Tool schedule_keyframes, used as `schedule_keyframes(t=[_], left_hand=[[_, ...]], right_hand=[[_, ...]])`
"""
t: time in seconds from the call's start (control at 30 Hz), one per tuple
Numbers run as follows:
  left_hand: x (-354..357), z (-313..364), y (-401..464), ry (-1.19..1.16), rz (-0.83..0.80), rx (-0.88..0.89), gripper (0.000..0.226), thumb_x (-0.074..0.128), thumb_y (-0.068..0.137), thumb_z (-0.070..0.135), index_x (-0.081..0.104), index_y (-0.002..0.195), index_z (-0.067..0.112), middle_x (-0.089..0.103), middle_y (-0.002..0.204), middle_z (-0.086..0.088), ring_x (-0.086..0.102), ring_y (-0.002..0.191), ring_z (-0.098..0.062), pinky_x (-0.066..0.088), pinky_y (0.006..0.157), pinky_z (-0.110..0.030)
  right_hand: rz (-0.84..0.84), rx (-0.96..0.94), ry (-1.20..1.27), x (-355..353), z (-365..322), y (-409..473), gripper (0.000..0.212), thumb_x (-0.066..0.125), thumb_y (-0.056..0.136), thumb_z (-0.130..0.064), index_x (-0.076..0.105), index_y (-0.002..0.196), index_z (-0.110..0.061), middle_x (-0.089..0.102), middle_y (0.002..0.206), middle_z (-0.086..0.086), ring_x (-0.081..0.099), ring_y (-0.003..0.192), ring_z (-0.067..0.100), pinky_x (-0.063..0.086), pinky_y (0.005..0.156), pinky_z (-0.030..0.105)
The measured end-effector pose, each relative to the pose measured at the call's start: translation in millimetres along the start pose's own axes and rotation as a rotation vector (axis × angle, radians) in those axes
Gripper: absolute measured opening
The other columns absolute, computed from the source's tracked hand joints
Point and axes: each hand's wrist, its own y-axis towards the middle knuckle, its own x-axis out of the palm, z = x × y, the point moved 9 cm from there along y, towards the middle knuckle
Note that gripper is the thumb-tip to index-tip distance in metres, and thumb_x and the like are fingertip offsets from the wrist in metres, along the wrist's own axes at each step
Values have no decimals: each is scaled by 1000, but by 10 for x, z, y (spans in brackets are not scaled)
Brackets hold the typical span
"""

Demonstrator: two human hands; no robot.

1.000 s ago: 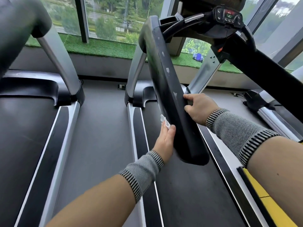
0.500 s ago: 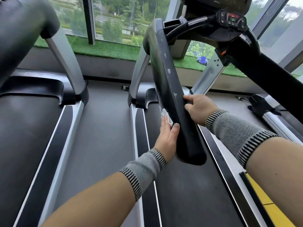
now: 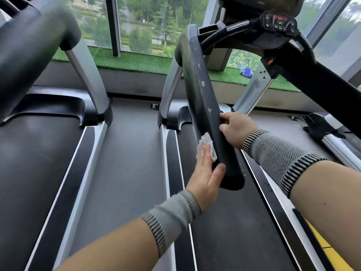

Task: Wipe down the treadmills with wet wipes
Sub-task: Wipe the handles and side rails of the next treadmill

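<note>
A treadmill's black left handrail (image 3: 203,98) runs from the console down toward me, with pale scuffs along its top. My left hand (image 3: 205,178) presses a crumpled white wet wipe (image 3: 206,144) flat against the rail's left side near its lower end, thumb hooked over the top. My right hand (image 3: 237,129) grips the rail's right side a little higher up. Both wrists wear grey knitted cuffs. The console (image 3: 277,22) with its small buttons sits top right.
A second treadmill (image 3: 39,149) stands to the left, with a grey floor strip (image 3: 127,163) between the two. The running belt (image 3: 230,231) lies below my arms. The right handrail (image 3: 332,89) slants across the upper right. Windows and green turf lie ahead.
My left hand has flattened and spread the wipe higher along the rail's left side, so more of the wipe shows. My right hand keeps its grip. The view has shifted slightly right.
</note>
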Motion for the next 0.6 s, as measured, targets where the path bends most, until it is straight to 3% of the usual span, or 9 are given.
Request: schedule_keyframes(t=[0.1,0.23,0.47,0.6], left_hand=[[172,-11,-326,55,-55,19,90,14,81,82,-18,143,26,-22,158,6,-22,143,-2,-6,119,-26],[51,66,-62,65,-9,-14,84,19,87,63,-11,150,17,-20,158,6,-21,142,0,-6,120,-26],[245,140,-476,87,-27,79,79,15,86,63,-17,145,21,-25,155,8,-26,140,2,-12,115,-18],[18,14,-8,60,-11,16,81,19,89,59,-7,151,14,-18,158,4,-21,143,-3,-9,116,-20]], right_hand=[[-3,7,-17,-12,17,-69,41,48,94,-14,51,135,-12,55,134,7,50,122,25,37,98,25],[19,-12,-54,-10,-19,-148,34,51,91,-14,59,124,-11,61,123,9,54,112,26,39,86,24],[18,-17,-51,21,10,-257,38,50,92,-13,55,129,-13,60,126,7,53,114,25,38,86,23],[24,26,-56,47,24,-220,39,48,93,-16,54,132,-15,57,131,7,50,121,25,38,94,26]])
